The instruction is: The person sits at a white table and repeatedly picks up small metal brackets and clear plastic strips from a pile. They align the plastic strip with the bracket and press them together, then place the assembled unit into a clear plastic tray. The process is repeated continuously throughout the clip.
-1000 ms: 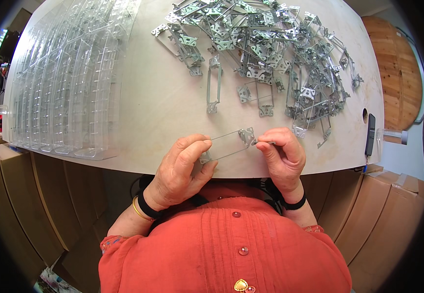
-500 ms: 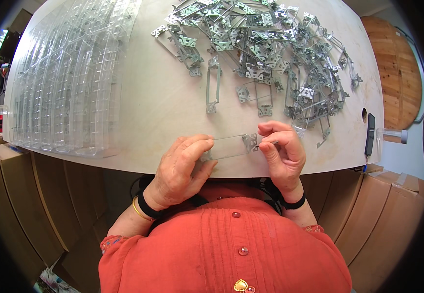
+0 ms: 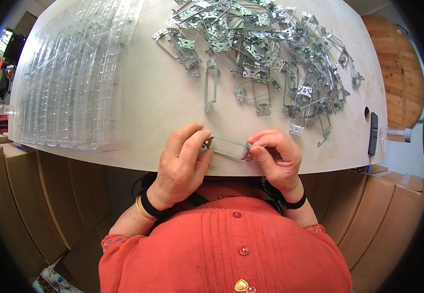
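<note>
A thin rectangular metal frame with bracket-like ends is held between my two hands, just above the table's near edge. My left hand pinches its left end, fingertips partly covering that bracket. At the opposite end, the thumb and fingers of my right hand close on the other bracket. A similar metal frame lies by itself beyond my hands. Behind it spreads a large tangled heap of such metal frames, reaching to the right side of the table.
Clear plastic trays cover the left of the white table. At the right edge are a round hole, a dark slim device and a clear cylinder. Cardboard boxes stand below on both sides; a round wooden board leans behind.
The held metal frame has tilted, its right end now lower and its left end higher. My right hand has shifted slightly left and down, closing onto the right bracket.
</note>
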Demonstrator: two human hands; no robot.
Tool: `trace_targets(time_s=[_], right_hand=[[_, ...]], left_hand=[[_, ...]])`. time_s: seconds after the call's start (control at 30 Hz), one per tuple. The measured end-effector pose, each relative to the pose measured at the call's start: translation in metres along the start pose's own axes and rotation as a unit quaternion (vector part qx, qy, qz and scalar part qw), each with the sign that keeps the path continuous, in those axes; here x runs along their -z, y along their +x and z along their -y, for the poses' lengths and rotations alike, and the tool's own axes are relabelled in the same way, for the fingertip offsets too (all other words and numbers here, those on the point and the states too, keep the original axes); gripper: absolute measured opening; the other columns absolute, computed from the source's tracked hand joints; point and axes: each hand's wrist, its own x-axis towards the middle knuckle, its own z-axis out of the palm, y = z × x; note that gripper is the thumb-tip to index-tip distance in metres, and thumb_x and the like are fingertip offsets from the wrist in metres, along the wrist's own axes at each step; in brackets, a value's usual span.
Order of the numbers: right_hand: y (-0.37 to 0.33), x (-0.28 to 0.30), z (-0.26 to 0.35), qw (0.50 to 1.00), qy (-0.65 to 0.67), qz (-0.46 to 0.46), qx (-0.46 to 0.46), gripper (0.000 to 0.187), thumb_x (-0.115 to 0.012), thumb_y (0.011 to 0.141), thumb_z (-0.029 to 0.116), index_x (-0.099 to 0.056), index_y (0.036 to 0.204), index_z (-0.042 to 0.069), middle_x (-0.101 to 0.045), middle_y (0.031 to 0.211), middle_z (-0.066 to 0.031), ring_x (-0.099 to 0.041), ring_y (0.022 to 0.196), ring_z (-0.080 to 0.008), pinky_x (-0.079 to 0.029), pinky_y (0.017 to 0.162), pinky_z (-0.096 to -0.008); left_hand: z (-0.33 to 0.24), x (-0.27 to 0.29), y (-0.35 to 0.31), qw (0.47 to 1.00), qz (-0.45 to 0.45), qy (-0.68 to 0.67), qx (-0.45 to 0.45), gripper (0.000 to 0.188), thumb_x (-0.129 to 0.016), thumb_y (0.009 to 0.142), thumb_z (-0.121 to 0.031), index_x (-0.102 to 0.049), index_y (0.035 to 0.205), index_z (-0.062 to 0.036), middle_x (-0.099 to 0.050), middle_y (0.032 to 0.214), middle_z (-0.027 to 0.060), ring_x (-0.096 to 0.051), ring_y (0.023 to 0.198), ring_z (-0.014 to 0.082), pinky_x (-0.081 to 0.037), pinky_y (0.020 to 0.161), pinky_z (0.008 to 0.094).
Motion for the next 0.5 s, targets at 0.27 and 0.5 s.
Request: trace_targets(time_s=[0.27, 0.5], right_hand=[[-0.002, -0.002, -0.003, 1.000, 0.014, 0.005, -0.026, 0.006, -0.075, 0.098, 0.000, -0.069, 0.100, 0.000, -0.073, 0.104, -0.0132, -0.071, 0.077, -0.0129, -0.056, 0.067, -0.0262], [0.000, -0.001, 0.002, 0.998, -0.025, 0.066, 0.003, 0.010, -0.077, 0.094, -0.001, -0.069, 0.098, 0.002, -0.076, 0.100, -0.0128, -0.067, 0.072, -0.0144, -0.053, 0.064, -0.0279]], left_hand=[[-0.004, 0.001, -0.008, 1.000, 0.024, -0.014, -0.012, 0.038, -0.078, 0.082, 0.009, -0.067, 0.118, 0.0024, -0.070, 0.094, 0.0145, -0.068, 0.078, 0.0275, -0.055, 0.067, 0.0372], [-0.012, -0.005, -0.001, 0.998, 0.041, -0.013, -0.041, 0.030, -0.079, 0.084, 0.003, -0.070, 0.113, 0.0007, -0.069, 0.089, 0.0132, -0.066, 0.072, 0.0287, -0.053, 0.064, 0.0393]])
